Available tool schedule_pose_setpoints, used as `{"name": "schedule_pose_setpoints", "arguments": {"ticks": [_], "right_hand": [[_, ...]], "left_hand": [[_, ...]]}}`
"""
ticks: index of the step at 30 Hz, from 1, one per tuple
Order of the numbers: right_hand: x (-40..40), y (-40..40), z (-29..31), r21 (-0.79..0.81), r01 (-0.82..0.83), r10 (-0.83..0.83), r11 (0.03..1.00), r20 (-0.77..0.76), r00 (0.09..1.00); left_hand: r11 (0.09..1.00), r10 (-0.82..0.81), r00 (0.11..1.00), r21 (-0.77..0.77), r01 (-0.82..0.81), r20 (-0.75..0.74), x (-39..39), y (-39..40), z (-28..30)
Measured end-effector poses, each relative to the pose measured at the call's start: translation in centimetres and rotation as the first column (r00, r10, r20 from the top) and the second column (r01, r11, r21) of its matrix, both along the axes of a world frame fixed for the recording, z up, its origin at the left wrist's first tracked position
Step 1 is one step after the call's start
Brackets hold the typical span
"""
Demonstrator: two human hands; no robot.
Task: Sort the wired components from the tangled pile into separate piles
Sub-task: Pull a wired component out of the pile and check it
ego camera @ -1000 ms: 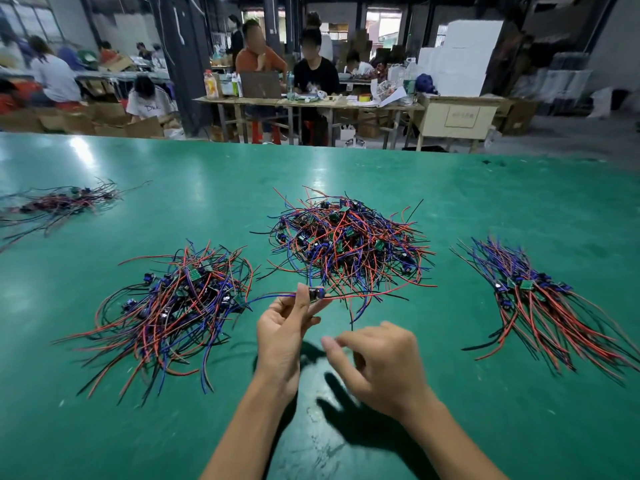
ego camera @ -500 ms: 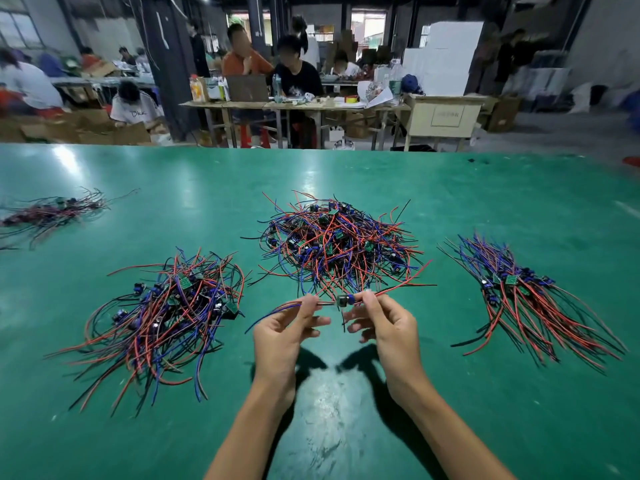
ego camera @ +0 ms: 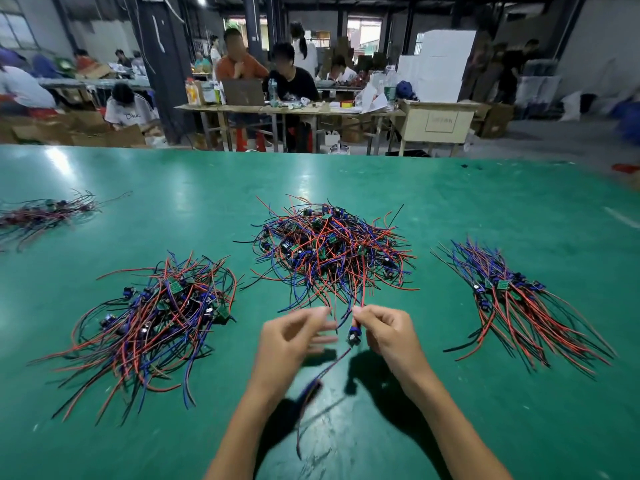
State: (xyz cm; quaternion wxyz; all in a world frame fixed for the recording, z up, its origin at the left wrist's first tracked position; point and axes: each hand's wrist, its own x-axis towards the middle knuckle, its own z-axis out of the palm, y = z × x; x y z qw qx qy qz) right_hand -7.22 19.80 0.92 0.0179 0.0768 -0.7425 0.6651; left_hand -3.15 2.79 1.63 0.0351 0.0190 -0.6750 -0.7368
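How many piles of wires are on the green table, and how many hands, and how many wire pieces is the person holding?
Wire piles: 4 (far left, near left, middle, right)
Hands: 2 (left hand, right hand)
Held wired component: 1
Total: 7
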Motion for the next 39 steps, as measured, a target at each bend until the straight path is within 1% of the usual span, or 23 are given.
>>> {"name": "schedule_pose_setpoints", "arguments": {"ticks": [2, 3, 5, 7, 9, 12, 14, 17, 19, 21, 23, 26, 28, 31, 32, 36, 39], "right_hand": [[0.1, -0.2, -0.4, 0.121, 0.041, -0.028, 0.992, -0.111, 0.993], [0.2, -0.2, -0.6, 0.179, 0.079, -0.051, 0.981, -0.156, 0.986], [0.4, -0.2, -0.6, 0.25, 0.154, -0.1, 0.956, -0.217, 0.971], [0.5, -0.1, -0.5, 0.23, 0.172, -0.119, 0.958, -0.23, 0.966], [0.6, -0.2, -0.4, 0.198, 0.155, -0.112, 0.968, -0.215, 0.97], [0.6, -0.5, -0.2, 0.117, 0.083, -0.065, 0.99, -0.146, 0.987], [0.7, -0.7, -0.1, 0.079, 0.021, -0.013, 0.997, -0.104, 0.994], [1.3, -1.4, -0.1, -0.064, -0.083, 0.081, 0.995, -0.034, 0.996], [1.7, -1.8, -0.2, -0.102, -0.1, 0.096, 0.99, -0.042, 0.995], [1.8, -2.1, -0.5, -0.087, -0.062, 0.057, 0.994, -0.055, 0.997], [1.7, -2.5, -0.9, -0.1, -0.03, 0.03, 0.994, -0.002, 1.0], [1.5, -2.9, -1.3, -0.169, -0.041, 0.057, 0.985, 0.09, 0.994], [1.4, -3.0, -1.4, -0.206, -0.041, 0.064, 0.978, 0.108, 0.992], [1.1, -3.1, -1.5, -0.153, -0.004, 0.019, 0.988, 0.096, 0.995], [0.9, -3.1, -1.6, -0.158, 0.014, 0.003, 0.987, 0.104, 0.995], [0.1, -2.7, -1.3, -0.196, 0.097, -0.071, 0.976, 0.136, 0.988], [-0.8, -2.0, -1.0, -0.288, 0.215, -0.157, 0.933, 0.21, 0.965]], "left_hand": [[0.974, -0.213, 0.972, -0.053, 0.219, 0.098, 0.4, 1.1, -0.2], [0.958, -0.274, 0.954, -0.051, 0.281, 0.119, 0.6, 1.4, -0.4], [0.948, -0.314, 0.941, -0.007, 0.317, 0.129, 0.8, 1.5, -0.6], [0.951, -0.308, 0.94, 0.057, 0.303, 0.146, 0.7, 1.6, -0.5], [0.961, -0.273, 0.95, 0.084, 0.263, 0.154, 0.6, 1.7, -0.4], [0.976, -0.205, 0.968, 0.104, 0.191, 0.147, 0.5, 1.6, -0.4], [0.976, -0.183, 0.971, 0.146, 0.161, 0.155, 0.5, 1.5, -0.4], [0.978, -0.117, 0.978, 0.191, 0.083, 0.175, 0.3, 1.5, -0.5], [0.982, -0.081, 0.981, 0.184, 0.048, 0.177, 0.3, 1.5, -0.6], [0.989, -0.061, 0.984, 0.146, 0.036, 0.166, 0.4, 1.6, -0.6], [0.993, -0.031, 0.987, 0.116, 0.013, 0.156, 0.5, 1.8, -0.7], [0.996, 0.018, 0.99, 0.085, -0.03, 0.139, 0.5, 2.2, -0.7], [0.998, 0.018, 0.992, 0.061, -0.026, 0.129, 0.5, 2.4, -0.7], [0.999, -0.015, 0.992, 0.042, 0.01, 0.127, 0.5, 2.3, -0.4], [0.999, -0.029, 0.991, 0.037, 0.024, 0.129, 0.5, 2.2, -0.3], [0.995, -0.097, 0.987, 0.004, 0.097, 0.127, 0.6, 1.9, -0.3], [0.983, -0.174, 0.978, -0.041, 0.18, 0.119, 0.9, 1.7, -0.4]]}}
